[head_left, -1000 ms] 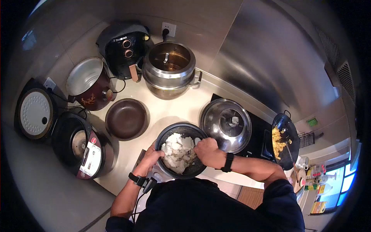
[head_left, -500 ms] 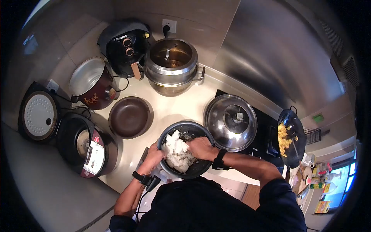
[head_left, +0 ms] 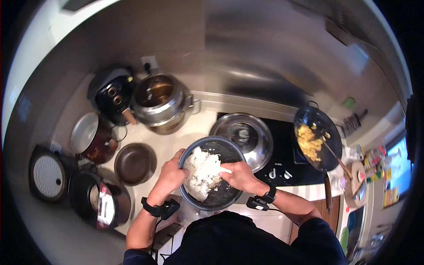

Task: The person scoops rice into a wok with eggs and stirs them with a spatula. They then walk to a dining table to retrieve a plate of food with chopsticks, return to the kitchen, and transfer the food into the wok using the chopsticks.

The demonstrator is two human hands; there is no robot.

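A dark grey inner pot (head_left: 229, 193) is held up in front of my body, tilted so its inside faces me. Cooked white rice (head_left: 202, 171) is heaped on its left side, with loose grains scattered about. My left hand (head_left: 173, 174) is closed on the pot's left rim. My right hand (head_left: 242, 177) is closed at the right side, over the pot's edge. From its fingers a short white utensil (head_left: 226, 170), apparently a rice paddle, reaches toward the rice; the rest of it is hidden.
A domed steel lid (head_left: 258, 148) lies on the black hob, just beyond the pot. Right of it stands a wok (head_left: 329, 150) with scrambled egg (head_left: 309, 143) and a spatula. On the left are a brown bowl (head_left: 135, 164), an open rice cooker (head_left: 117, 205), a steamer pot (head_left: 161, 112) and an air fryer (head_left: 106, 104).
My view has swung right, toward the hob. The pot now overlaps the lid's near edge. My right hand has drawn back from inside the pot to its right edge, and the white utensil shows.
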